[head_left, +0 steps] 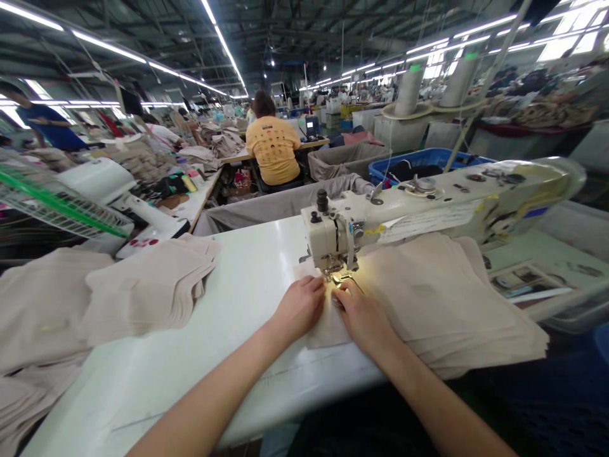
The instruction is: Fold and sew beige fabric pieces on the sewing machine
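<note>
A beige fabric piece [328,327] lies under the needle area of a white sewing machine [328,238], lit by its small lamp. My left hand [302,304] is on the piece just left of the presser foot, its fingers curled together on the cloth. Close by on the right, my right hand [364,314] has thumb and fingers drawn together at the cloth, beside a shiny metal guide [343,279]. A small dark spot shows at its fingertips, too small to name. The fingertips partly hide the cloth edge. A stack of beige pieces [442,298] spreads right of my right hand.
More beige stacks [147,285] lie on the left of the pale tabletop [228,279]. A white fan [99,184] stands behind them. Beyond the machine are a grey cloth-lined bin [280,200], a blue basket [431,155] and thread cones [409,89]. A person in yellow [273,149] sits ahead.
</note>
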### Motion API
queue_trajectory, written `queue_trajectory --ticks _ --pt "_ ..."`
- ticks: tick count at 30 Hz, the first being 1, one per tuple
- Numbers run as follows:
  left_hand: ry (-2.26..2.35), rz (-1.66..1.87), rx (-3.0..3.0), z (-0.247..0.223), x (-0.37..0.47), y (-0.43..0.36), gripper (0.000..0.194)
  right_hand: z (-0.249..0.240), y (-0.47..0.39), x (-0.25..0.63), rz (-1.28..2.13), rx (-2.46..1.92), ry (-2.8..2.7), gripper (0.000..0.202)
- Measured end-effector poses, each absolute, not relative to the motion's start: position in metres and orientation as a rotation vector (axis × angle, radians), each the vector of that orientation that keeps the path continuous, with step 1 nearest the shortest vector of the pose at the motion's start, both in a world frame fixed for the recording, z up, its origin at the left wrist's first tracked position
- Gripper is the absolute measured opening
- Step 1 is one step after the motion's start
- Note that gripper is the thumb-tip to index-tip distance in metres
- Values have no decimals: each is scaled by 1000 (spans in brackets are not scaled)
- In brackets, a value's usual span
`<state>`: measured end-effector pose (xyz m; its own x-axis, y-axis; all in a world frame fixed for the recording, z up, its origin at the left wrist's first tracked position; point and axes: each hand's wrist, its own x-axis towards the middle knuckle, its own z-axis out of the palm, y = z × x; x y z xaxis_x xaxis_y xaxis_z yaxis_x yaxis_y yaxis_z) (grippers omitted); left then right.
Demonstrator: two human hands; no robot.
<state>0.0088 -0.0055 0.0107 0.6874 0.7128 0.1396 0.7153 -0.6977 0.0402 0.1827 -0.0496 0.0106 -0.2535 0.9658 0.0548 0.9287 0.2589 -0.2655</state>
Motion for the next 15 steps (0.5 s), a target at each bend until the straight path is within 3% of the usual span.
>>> queue_trajectory --ticks 6,15 --pt "-1258 -271 -2794 1 7 -24 38 -7 -90 185 161 -1810 -2204 9" --pt "-1333 -235 -2780 -3 17 -76 45 -29 -109 193 96 -1636 -2055 8"
